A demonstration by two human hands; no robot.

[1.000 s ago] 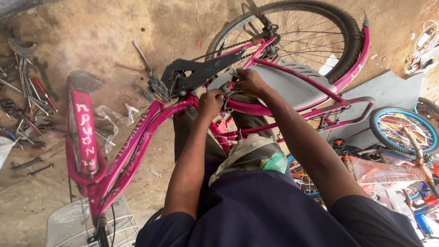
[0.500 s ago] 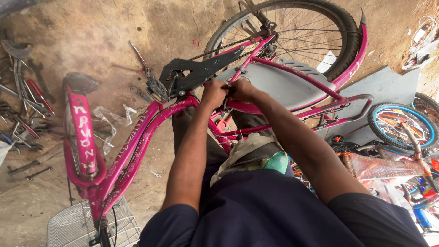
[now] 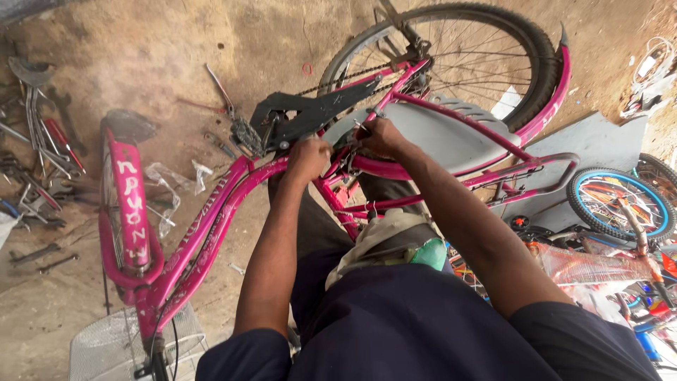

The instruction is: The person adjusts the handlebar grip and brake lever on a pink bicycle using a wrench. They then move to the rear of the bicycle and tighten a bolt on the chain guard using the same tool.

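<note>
The pink bicycle [image 3: 211, 233] lies upside down in front of me on the dirt floor [image 3: 211, 42], and I work at its middle, where the black chain guard [image 3: 310, 113] meets the frame. A second ago my hands sat apart along the frame; now they have drawn together at the same spot just below the guard. That suggests to me that I have moved from steadying the frame to working on one fitting. My left hand [image 3: 308, 156] is closed in a fist around the frame tube. My right hand [image 3: 381, 136] is curled tight beside it, pinching a small metal part I cannot make out. Nearest me, the white wire basket [image 3: 106, 346] on the front end looks empty. Spanners and other tools [image 3: 39, 169] lie scattered on the floor to my left.
</note>
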